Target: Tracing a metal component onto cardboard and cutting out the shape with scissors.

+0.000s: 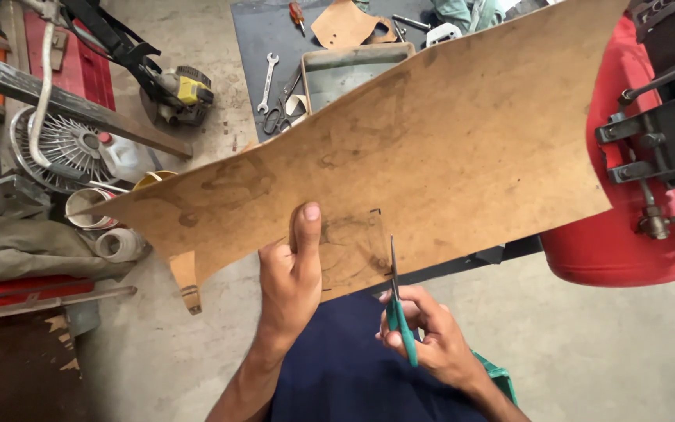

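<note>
My left hand [291, 270] pinched the broad brown fibreboard sheet [431, 148], its length running lower-left to upper-right; my right hand [423, 336] gripped green-handled scissors [397, 305], blades pointing up.

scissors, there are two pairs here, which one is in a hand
The green-handled scissors, in the right hand, cutting the large brown sheet. The grey metal scissors lie untouched on the dark mat.

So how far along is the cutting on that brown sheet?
Early. A dark outline is drawn on the brown sheet, near its lower edge. The left hand pinches that edge, and the right hand works green-handled scissors upward beside the outline. Most of the outline looks uncut, with nothing separated.
</note>
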